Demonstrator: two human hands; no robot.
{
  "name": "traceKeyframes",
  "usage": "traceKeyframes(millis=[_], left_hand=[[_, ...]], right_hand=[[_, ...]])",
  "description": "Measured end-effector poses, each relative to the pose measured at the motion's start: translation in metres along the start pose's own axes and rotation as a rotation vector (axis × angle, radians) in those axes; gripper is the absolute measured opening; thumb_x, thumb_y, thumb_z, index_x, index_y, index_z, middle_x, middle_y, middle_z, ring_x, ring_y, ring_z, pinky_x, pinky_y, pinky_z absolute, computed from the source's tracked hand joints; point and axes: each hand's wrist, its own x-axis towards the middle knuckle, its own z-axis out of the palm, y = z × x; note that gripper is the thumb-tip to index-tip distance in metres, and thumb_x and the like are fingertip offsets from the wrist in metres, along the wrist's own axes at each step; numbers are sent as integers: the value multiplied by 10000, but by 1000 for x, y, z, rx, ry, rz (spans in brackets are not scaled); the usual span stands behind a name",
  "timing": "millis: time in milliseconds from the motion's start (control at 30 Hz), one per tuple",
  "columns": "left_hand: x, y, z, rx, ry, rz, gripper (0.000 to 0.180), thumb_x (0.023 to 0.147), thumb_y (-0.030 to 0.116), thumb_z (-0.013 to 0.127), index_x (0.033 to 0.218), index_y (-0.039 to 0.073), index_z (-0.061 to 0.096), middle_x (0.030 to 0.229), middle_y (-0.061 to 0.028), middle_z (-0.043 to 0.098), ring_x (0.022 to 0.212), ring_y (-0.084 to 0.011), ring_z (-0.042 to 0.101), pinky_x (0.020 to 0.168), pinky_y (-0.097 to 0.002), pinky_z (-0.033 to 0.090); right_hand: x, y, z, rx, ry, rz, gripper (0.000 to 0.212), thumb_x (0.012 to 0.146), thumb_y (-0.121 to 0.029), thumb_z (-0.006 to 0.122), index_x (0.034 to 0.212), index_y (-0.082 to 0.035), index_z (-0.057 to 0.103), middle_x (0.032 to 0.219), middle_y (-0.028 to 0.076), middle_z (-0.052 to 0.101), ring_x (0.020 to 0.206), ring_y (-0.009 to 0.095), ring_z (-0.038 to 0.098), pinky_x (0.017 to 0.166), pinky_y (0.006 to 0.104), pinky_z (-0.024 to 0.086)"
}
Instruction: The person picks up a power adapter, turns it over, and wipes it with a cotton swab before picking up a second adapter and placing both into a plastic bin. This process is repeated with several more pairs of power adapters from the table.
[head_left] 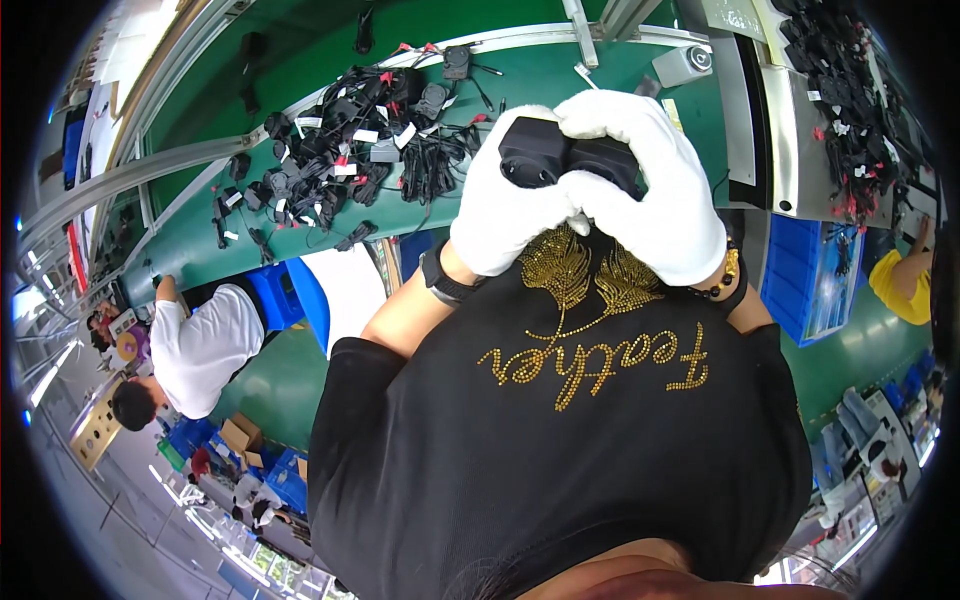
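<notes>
The green bench [545, 82] stretches out in front of me, with a blue bin [792, 280] below it on my right. Over toward the left lies a tangled heap of corded black adapters [375, 110], flecked with white tags and red bits, apart from my gloves; a small silver-grey box [684, 66] stands near the far edge beyond my right hand. My white-gloved right hand [662, 185] curls round the right block [606, 164], fingers above and thumb below, while my left hand [497, 208] cups the left block [533, 150] from its outer side and from beneath. Both black blocks sit side by side between my palms, raised in front of my chest; whether they are joined or separate pieces I cannot tell. To handle them well, I'd judge, I should press evenly from both sides, hold the two faces level, and avoid twisting, since smooth plastic may slip under glove cloth. My fingertips ought to stay off the small dark opening [515, 171] in the left block, so I can see it clearly.
</notes>
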Motion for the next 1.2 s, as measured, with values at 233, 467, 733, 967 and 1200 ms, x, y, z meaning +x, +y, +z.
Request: traceKeyframes(millis=[233, 467, 733, 967, 1200], left_hand=[[-2, 1, -1, 84, 6, -35, 580, 750, -19, 697, 1247, -2, 397, 987, -131, 598, 708, -190, 663, 606, -286, 568], [-5, -5, 2, 144, 38, -13, 557, 759, 11, 716, 1221, 0, 405, 943, -123, 613, 659, -182, 657, 582, -275, 561], [2, -5, -4, -34, -121, -106, 510, 752, 7, 725, 1179, -11, 447, 891, -110, 618, 633, -163, 649, 540, -242, 539], [2, 1, -10, -291, -152, -165, 510, 706, 9, 712, 1157, -2, 473, 940, -130, 618, 570, -166, 630, 434, -229, 505], [1, -5, -8, -327, -148, -168, 602, 665, 79, 719, 1209, -31, 487, 1010, -135, 623, 664, -159, 636, 471, -226, 491]], right_hand=[[-2, 3, 3, -12, -15, -27, 325, 746, 7, 678, 1055, 0, 579, 1093, 130, 614, 995, 244, 603, 878, 331, 465], [-9, 4, 14, 10, 90, -53, 258, 733, 45, 660, 976, -13, 597, 1078, 141, 608, 941, 230, 603, 825, 323, 476], [-17, 2, 13, 134, 27, -72, 281, 709, 74, 664, 964, 0, 572, 1150, 159, 557, 889, 200, 603, 780, 322, 495], [-18, -6, 8, 449, 36, 37, 667, 632, -54, 810, 1232, -23, 520, 1249, 126, 524, 1064, 239, 576, 899, 328, 464], [-13, -7, -3, 408, -62, 25, 621, 652, -84, 799, 1218, -25, 549, 1185, 113, 577, 1020, 236, 597, 901, 328, 460]])
